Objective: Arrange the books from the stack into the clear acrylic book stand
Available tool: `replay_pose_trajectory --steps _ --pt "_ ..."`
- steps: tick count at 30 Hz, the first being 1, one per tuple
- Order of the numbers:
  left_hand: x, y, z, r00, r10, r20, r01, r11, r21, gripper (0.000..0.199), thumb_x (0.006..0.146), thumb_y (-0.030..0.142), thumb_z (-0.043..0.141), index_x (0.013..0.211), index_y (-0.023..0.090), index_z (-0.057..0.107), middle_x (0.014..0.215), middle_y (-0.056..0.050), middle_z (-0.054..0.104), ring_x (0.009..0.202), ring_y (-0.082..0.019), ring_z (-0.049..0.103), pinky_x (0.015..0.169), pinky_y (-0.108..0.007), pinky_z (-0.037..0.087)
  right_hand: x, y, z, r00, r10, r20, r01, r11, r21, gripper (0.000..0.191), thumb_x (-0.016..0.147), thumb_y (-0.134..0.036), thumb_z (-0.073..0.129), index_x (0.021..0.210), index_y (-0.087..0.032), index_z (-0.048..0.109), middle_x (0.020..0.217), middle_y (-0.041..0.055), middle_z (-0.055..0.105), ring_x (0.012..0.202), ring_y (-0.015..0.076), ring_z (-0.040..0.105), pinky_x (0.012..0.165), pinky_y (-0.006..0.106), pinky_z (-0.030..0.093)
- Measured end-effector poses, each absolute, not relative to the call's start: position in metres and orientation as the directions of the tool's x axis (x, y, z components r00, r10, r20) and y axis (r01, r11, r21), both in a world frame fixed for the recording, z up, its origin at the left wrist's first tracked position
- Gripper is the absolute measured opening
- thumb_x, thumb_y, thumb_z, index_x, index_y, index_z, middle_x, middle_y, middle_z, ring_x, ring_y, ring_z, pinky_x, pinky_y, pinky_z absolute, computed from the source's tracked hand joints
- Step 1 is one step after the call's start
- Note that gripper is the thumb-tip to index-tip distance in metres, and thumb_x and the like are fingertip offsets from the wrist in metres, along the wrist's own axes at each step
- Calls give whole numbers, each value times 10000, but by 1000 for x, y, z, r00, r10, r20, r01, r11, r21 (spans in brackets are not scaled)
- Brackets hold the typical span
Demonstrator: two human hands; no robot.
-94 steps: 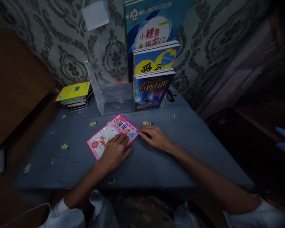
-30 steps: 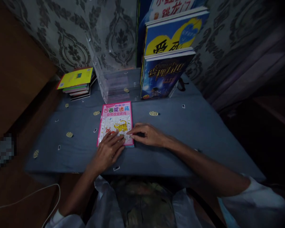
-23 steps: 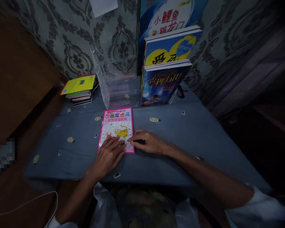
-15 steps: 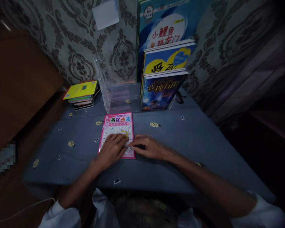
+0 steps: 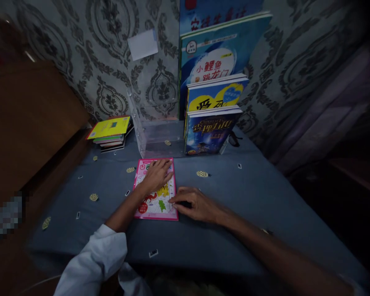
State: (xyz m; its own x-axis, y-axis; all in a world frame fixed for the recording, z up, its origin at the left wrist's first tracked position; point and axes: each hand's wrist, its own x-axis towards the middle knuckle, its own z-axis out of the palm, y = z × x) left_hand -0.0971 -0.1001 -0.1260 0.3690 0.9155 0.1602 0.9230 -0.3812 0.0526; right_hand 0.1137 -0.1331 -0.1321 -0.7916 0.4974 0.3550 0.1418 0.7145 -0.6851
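A pink picture book (image 5: 156, 205) with coloured Chinese lettering and cartoon animals lies face up on the blue cloth. Flat across the upper part of its cover rests my left hand (image 5: 157, 174), fingers stretched out and hiding most of the title. My right hand (image 5: 194, 203) is at the book's right edge, with thumb and forefinger brought together in a pinch over the cover. Whatever sits between those fingertips, if anything, is too small to make out. The other fingers of that hand are curled.
Behind the book stands a clear acrylic rack (image 5: 160, 131). Upright books (image 5: 212, 131) fill its right side, rising towards the wall. A stack of books (image 5: 109, 129) with a yellow one on top lies at the left. Glasses (image 5: 234, 139) rest beside the rack.
My left hand has slid up the cover from its lower half to the title, uncovering the animal pictures. My right hand stays at the right edge. The camera view has tilted up slightly.
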Motion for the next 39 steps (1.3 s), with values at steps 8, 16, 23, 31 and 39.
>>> replay_pose_trajectory --steps 8,16,23,31,39 --pt "-100 -99 -134 363 910 201 917 -387 97 454 1033 389 443 1434 184 501 1431 -110 569 1301 -267 511 1089 -442 369 113 -130 -135 -789 470 396 86 723 -686 236 976 -259 563 1057 -188 772 932 98 756 848 193 687 776 321 552" --pt "-98 -103 -133 353 908 224 910 -390 145 444 1019 387 475 1427 215 507 1431 -99 573 1303 -271 513 1117 -469 350 115 -121 -136 -803 404 438 65 790 -610 224 994 -256 548 1101 -204 738 932 90 765 901 218 646 785 366 547" --pt "-97 -103 -136 347 901 258 908 -392 148 443 1013 376 487 1421 206 508 1413 -111 583 1297 -269 529 1096 -476 376 118 -117 -140 -803 413 430 114 815 -568 235 984 -252 560 1152 -226 723 1031 112 760 979 237 668 865 419 555" --pt "-97 -103 -135 351 902 250 906 -395 153 428 1018 372 473 1412 209 511 1425 -113 577 1318 -265 518 1112 -484 357 119 -117 -138 -808 415 418 128 817 -563 254 982 -247 559 1179 -238 720 1053 112 761 998 249 672 877 436 563" --pt "-97 -104 -133 350 906 237 910 -389 146 436 1019 371 476 1419 200 505 1439 -117 570 1321 -268 518 1105 -481 364 120 -114 -140 -809 406 425 139 835 -532 270 983 -250 560 1208 -218 706 1104 133 751 1010 249 679 917 456 550"
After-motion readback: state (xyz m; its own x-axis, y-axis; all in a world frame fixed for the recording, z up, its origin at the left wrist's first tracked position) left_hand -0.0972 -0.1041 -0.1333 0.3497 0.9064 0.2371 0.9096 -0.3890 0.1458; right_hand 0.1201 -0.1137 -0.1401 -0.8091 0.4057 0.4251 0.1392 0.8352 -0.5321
